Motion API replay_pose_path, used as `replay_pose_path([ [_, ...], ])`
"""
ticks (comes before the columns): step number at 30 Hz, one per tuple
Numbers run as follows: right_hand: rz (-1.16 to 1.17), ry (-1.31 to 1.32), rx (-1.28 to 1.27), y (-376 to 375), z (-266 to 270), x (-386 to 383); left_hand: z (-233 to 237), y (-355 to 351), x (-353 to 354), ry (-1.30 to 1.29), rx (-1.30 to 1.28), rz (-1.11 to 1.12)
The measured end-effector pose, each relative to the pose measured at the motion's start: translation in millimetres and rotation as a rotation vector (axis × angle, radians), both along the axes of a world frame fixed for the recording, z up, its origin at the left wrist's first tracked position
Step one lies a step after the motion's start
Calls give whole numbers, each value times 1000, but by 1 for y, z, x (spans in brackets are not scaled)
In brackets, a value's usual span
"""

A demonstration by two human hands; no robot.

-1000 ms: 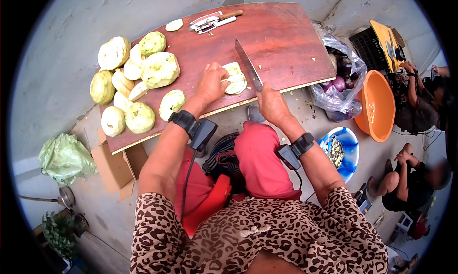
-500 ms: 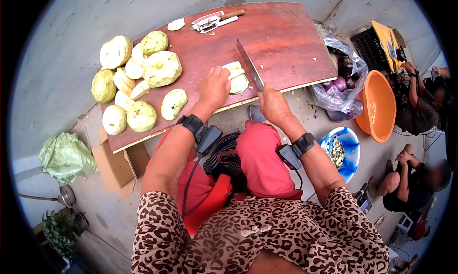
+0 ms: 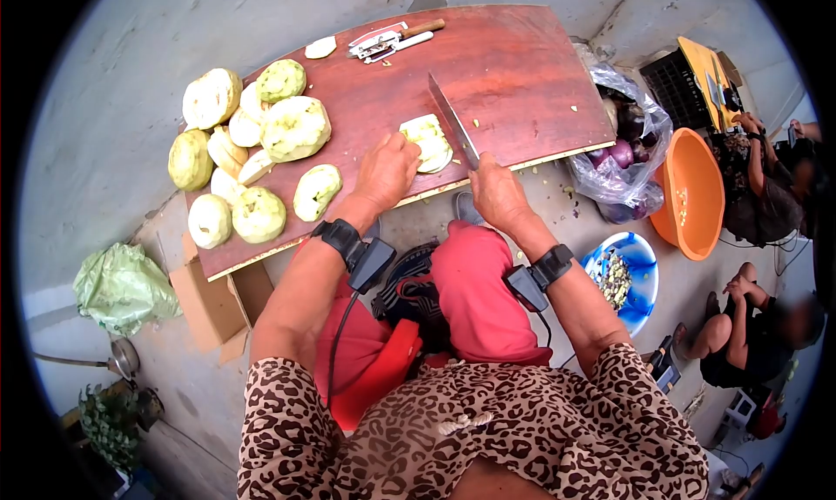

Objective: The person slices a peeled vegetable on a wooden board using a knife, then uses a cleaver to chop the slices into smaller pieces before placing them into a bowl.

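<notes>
My right hand (image 3: 498,189) is wrapped round the handle of a long kitchen knife (image 3: 453,120). Its blade points away from me over the reddish table (image 3: 514,73), just right of a cut piece of peeled eggplant (image 3: 428,143). Cut lines run across that pale, stacked piece near the table's front edge. Against its left side are the curled fingers of my left hand (image 3: 387,171); the fingertips are partly hidden. Left of this hand lies another peeled eggplant piece (image 3: 317,192). Several whole and halved peeled eggplants (image 3: 296,127) are heaped at the table's left end.
Peelers (image 3: 392,43) and a pale slice (image 3: 320,47) lie at the table's far edge. On the right are a plastic bag of purple eggplants (image 3: 623,152), an orange basin (image 3: 691,195) and a blue-white basin (image 3: 643,278) with scraps. Other people (image 3: 749,326) sit farther right.
My left hand has drawn back slightly to the left, uncovering more of the eggplant piece, whose cut parts now look more spread. The knife has shifted slightly toward me and left.
</notes>
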State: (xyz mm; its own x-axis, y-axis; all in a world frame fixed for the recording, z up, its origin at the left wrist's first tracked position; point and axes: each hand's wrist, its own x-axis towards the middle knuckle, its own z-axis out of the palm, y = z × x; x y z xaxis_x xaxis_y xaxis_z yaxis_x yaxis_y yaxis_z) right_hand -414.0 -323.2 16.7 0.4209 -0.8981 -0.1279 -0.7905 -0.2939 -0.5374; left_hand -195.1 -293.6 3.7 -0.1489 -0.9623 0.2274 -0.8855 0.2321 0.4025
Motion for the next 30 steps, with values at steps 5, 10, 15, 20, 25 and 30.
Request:
replay_pose_path([
  [5,9,1,14,0,0,1,0,0,-6,8,-25,17],
  [10,3,18,24,0,4,2,-5,-5,-6,33,-57,26],
  [15,1,19,29,0,2,2,-9,-11,-3,20,-64,35],
  [20,0,34,44,-1,6,3,2,-10,-7,42,-41,128],
  [25,18,40,21,-4,5,4,-16,-19,-5,-38,85,72],
  [30,31,24,22,-7,5,5,-35,-31,-3,-24,170,69],
])
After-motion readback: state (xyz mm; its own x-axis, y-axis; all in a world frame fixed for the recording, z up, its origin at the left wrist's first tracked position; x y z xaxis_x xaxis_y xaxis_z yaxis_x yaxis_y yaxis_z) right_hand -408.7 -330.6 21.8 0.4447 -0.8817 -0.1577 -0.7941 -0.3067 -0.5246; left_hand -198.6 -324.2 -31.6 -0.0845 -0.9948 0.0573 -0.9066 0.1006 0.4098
